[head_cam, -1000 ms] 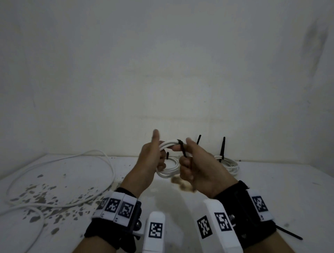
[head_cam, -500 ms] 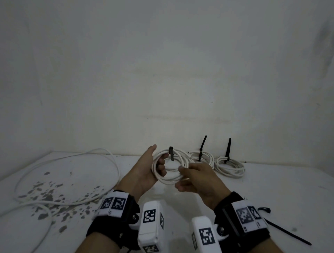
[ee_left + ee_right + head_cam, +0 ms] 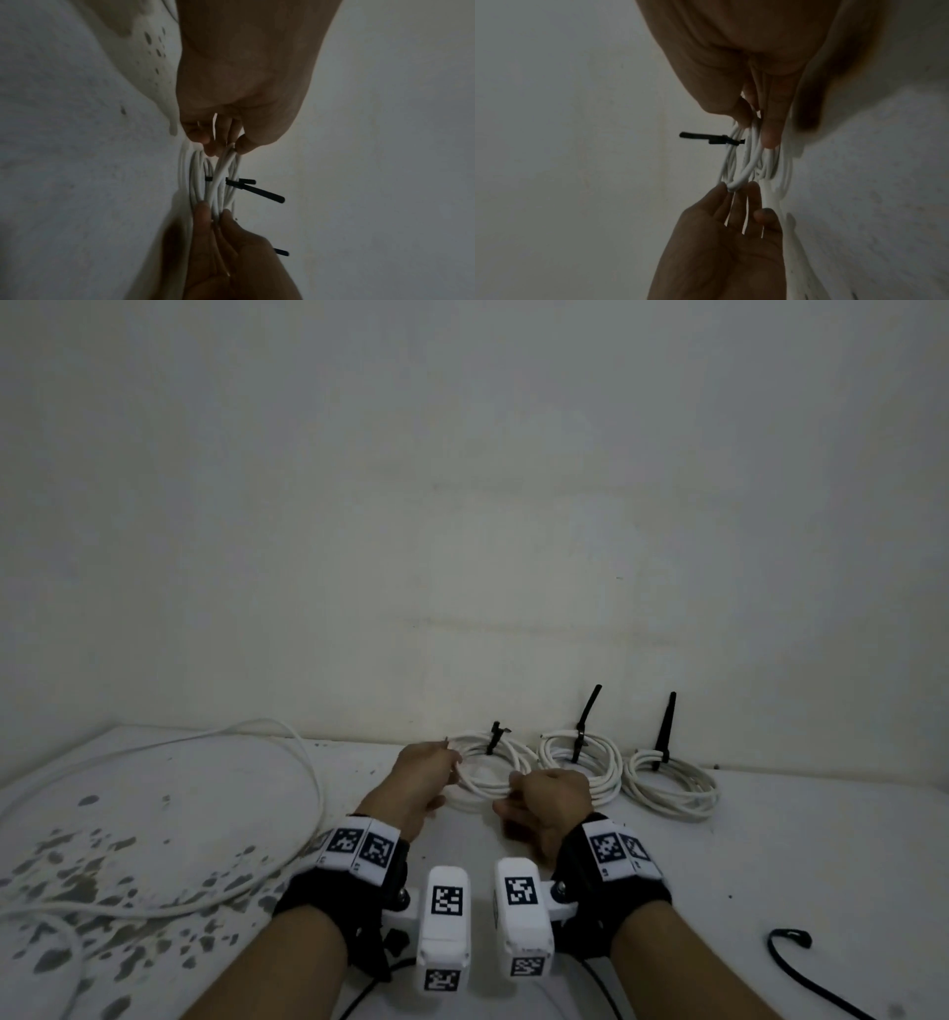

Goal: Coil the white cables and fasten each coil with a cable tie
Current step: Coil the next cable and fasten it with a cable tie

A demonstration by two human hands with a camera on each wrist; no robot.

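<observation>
A tied white cable coil (image 3: 488, 762) lies low at the back of the white table (image 3: 513, 845), held from both sides. My left hand (image 3: 447, 765) pinches its left edge and my right hand (image 3: 513, 793) grips its near right edge. A black cable tie (image 3: 494, 737) binds the far side, its tail sticking up. The left wrist view shows the left hand (image 3: 223, 146) with thumb and fingers on the coil (image 3: 216, 178) and the tie (image 3: 246, 183). In the right wrist view my right hand (image 3: 754, 125) clasps the strands of the coil (image 3: 744, 162) beside the tie (image 3: 711, 139).
Two more tied coils (image 3: 580, 757) (image 3: 667, 778) sit to the right along the back wall. A long loose white cable (image 3: 205, 747) sprawls over the stained left part of the table. One spare black cable tie (image 3: 791, 942) lies at the near right.
The coil was held up in the air with the right hand on the tie. Both hands have since carried it down and back, left of the two tied coils.
</observation>
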